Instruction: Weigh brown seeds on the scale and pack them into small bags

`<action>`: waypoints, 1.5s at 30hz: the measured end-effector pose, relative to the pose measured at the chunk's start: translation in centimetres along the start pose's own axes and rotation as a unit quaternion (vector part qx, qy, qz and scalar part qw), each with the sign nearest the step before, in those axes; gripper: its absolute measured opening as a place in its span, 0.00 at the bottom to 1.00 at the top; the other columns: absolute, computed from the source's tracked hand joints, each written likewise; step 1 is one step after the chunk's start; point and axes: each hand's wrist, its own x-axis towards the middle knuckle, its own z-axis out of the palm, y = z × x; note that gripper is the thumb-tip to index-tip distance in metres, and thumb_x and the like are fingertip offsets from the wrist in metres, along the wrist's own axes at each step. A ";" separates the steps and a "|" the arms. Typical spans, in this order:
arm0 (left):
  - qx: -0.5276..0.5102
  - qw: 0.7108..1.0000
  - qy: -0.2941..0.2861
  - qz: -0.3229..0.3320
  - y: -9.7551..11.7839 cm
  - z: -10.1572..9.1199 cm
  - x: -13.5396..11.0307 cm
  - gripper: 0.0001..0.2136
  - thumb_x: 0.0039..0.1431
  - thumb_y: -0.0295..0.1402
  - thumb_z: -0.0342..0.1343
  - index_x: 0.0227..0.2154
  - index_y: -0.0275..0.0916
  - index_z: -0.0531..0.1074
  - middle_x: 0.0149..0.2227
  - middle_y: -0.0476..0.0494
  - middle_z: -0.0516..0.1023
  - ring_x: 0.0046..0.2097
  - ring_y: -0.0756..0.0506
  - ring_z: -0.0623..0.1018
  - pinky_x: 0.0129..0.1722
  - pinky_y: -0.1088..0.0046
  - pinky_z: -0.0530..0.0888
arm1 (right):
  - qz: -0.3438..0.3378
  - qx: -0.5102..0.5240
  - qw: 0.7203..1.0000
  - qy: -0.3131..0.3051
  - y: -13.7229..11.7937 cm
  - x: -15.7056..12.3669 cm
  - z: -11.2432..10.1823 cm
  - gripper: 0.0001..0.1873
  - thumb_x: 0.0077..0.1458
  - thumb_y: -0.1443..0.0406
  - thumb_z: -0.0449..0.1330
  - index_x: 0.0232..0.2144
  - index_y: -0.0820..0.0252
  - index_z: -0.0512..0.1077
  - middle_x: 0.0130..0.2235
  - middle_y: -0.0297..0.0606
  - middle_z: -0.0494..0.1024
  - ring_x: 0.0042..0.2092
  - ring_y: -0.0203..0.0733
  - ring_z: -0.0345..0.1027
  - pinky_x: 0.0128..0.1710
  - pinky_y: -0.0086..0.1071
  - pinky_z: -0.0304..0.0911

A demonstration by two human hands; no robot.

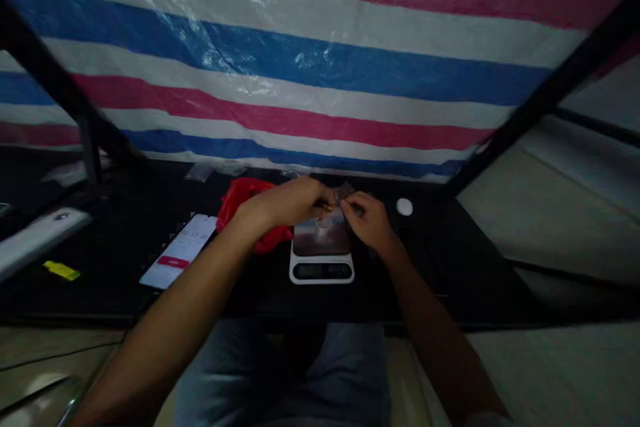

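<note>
Striped plastic tarpaulin (320,67) in red, white and blue fills the far side of the head view, hanging behind a black desk (125,280). On the desk sit a white digital kitchen scale (321,270), a smartphone (177,252) with a lit screen to its left, a crumpled red plastic bag (245,203) partly behind the left hand, and a small white disc (405,207) off to the right. Further left lie a small yellow item (61,271) and a long white object (40,240). Both arms reach in from the lower corners, and the hands meet above the back of the scale's platform. Between them is a small dark packet (343,192), its long axis seemingly tilted up toward the right, though its edges are blurred. The right hand (365,220) pinches it narrowly from the lower right. The left hand (285,203), curled and narrow, comes in from the left, with its fingertips at the packet's other edge.
</note>
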 end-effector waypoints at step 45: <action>-0.014 0.999 -0.012 -0.033 0.1 2.1 -0.1 0.14 0.58 0.19 0.60 0.43 0.38 0.82 0.45 0.43 0.85 0.47 0.45 0.82 0.47 0.74 0.72 | -0.043 -0.023 0.989 -0.143 1.1 -0.4 0.4 0.15 0.57 0.76 0.57 0.40 0.58 0.80 0.43 0.43 0.82 0.48 0.48 0.72 0.52 0.44 0.65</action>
